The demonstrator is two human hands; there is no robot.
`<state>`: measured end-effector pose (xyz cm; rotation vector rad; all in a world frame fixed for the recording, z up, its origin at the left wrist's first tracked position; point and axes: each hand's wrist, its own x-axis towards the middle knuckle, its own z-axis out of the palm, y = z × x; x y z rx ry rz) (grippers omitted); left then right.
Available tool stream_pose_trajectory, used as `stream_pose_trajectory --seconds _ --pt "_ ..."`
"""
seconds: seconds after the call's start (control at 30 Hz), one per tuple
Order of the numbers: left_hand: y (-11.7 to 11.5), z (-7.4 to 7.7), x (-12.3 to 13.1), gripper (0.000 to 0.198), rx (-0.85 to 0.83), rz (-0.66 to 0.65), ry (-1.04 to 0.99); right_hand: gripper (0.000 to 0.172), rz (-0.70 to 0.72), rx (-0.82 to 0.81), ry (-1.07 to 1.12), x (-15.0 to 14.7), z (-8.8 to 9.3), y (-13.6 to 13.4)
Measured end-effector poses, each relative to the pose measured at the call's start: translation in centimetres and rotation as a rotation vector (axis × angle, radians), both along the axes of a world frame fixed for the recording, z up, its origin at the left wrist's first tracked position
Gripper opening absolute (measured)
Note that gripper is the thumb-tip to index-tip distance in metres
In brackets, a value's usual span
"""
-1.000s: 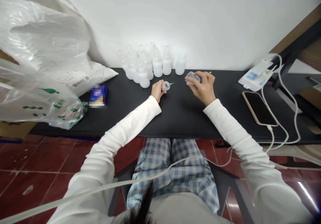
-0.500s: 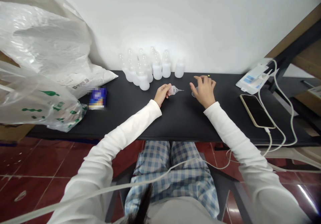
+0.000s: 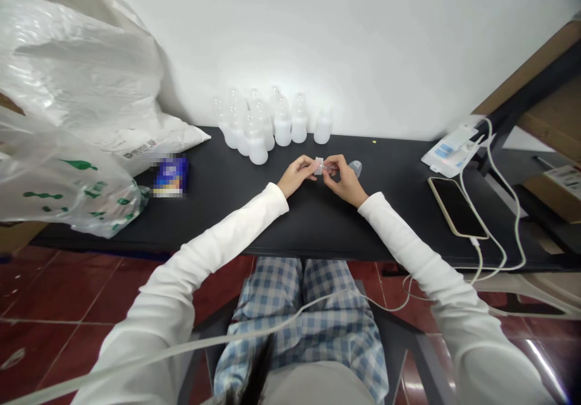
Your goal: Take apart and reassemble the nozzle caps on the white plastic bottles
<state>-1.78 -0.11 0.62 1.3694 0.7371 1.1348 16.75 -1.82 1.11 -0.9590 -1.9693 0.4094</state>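
Note:
My left hand [image 3: 297, 175] pinches a small white screw collar [image 3: 319, 166] with a clear, nipple-like piece fitted in it. My right hand [image 3: 342, 180] meets it from the other side, its fingers closed round the thin clear end. Exactly how the tip sits between those fingers is hidden. A clear dome cap [image 3: 356, 167] lies on the black table just beyond my right hand. Behind my hands stand several small white feeding bottles [image 3: 257, 149] with clear dome caps. One white bottle without a dome [image 3: 322, 128] stands at the right of that group.
Large white plastic bags [image 3: 91, 84] and a clear bag with green print [image 3: 82, 196] fill the left side. Near them lies a blue packet [image 3: 171, 175]. On the right are a phone [image 3: 457, 207] on a cable, a white-and-blue package [image 3: 450, 151] and a shelf frame.
My right hand has moved left from the dome cap and closed on the thin end of the clear piece. My left hand has shifted only slightly; the cap is now uncovered.

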Motion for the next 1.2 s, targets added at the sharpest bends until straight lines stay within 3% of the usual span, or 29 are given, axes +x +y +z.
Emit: stream_pose_trajectory --seconds 0.13,0.3,0.47,0.53,0.67,0.8,0.93,1.1,1.2 --pt "-0.1 0.0 0.2 0.039 -0.033 0.081 0.064 0.017 -0.013 -0.038 0.02 -0.6 -0.1 -0.1" --pt "-1.2 0.9 0.0 0.014 0.124 0.17 0.292 0.014 -0.012 -0.033 -0.036 -1.0 -0.4 -0.3" --pt "-0.1 1.0 -1.0 0.035 0.078 0.245 0.322 0.017 0.048 0.123 -0.267 -0.4 0.2 -0.4" --pt "1.0 0.7 -1.7 0.035 0.038 0.338 0.324 0.021 -0.011 0.15 -0.363 0.0 0.6 -0.3" --pt "2.5 0.0 -2.6 0.014 -0.013 0.427 0.299 0.032 -0.215 0.154 -0.582 0.7 0.9 0.6" --pt "2.6 -0.7 -2.6 0.028 0.194 0.424 0.412 0.047 -0.326 0.158 -0.701 1.1 0.6 1.6" --pt "2.5 -1.2 -2.6 0.024 0.322 0.433 0.66 0.054 -0.379 0.189 -0.714 1.0 0.8 1.3" --pt "2.8 -1.3 -3.1 0.018 0.377 0.448 0.815 0.05 -0.641 0.169 -0.625 1.5 1.0 0.7" --pt "2.9 -1.3 -3.2 0.02 0.425 0.475 0.882 0.046 -0.695 0.107 -0.574 2.8 0.5 1.4"
